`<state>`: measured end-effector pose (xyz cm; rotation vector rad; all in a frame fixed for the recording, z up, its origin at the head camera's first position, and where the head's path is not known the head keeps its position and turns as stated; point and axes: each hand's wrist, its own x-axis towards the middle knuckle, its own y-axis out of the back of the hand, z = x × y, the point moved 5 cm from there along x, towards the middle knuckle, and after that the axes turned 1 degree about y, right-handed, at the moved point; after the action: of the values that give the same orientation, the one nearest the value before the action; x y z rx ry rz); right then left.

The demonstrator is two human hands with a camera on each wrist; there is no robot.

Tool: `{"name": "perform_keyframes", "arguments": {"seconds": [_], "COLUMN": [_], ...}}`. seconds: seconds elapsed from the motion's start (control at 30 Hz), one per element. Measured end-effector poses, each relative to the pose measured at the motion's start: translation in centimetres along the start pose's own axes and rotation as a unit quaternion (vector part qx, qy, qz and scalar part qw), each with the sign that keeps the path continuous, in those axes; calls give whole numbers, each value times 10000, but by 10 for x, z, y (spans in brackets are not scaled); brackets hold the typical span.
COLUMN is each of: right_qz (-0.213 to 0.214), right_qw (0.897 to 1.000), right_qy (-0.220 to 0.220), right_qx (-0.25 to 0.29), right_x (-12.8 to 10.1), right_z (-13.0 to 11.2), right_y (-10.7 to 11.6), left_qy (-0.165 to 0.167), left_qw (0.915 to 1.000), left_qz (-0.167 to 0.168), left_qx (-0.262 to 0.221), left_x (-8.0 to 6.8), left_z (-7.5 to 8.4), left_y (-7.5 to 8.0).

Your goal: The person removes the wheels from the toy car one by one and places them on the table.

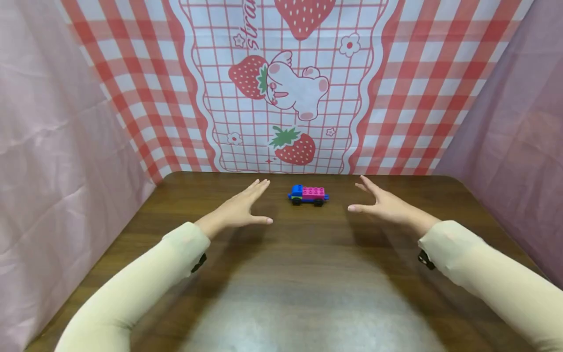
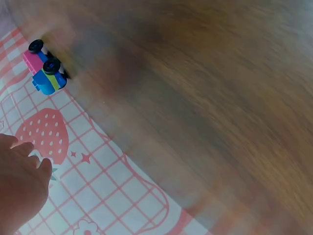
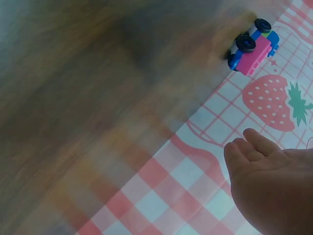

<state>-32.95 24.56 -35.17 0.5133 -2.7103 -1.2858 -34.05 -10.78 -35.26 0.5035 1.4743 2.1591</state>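
A small toy truck (image 1: 313, 193) built of blocks, with a blue cab, a pink studded block behind it and black wheels, stands near the far edge of the table. My left hand (image 1: 241, 207) hovers to its left, fingers extended and thumb spread, touching nothing. On the other side my right hand (image 1: 385, 204) is held in the air, fingers and thumb apart, also holding nothing. Both wrist views show the truck at a distance from the hand: the left wrist view has the toy truck (image 2: 46, 69) at upper left, the right wrist view has it (image 3: 253, 48) at upper right.
The brown wooden table (image 1: 308, 264) stretches below both arms. Behind it hangs a red-and-white checked cloth (image 1: 422, 83) printed with strawberries. Pink curtains (image 1: 57, 146) hang at the left and right sides.
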Motion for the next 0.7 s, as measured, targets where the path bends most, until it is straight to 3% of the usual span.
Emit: {"name": "perform_keyframes", "arguments": {"seconds": [0.37, 0.7], "right_qz": [355, 583], "right_qw": [9981, 9935], "right_qy": [225, 252], "right_qx": [441, 942], "right_x": [22, 47], "right_z": [-9, -2], "right_y": [3, -9], "left_qy": [328, 463], "left_qw": [9913, 9876], "left_qz": [-155, -293], "left_qx": [-1268, -1468], "left_x": [38, 65], "left_z": [7, 10], "left_y": [0, -5]}}
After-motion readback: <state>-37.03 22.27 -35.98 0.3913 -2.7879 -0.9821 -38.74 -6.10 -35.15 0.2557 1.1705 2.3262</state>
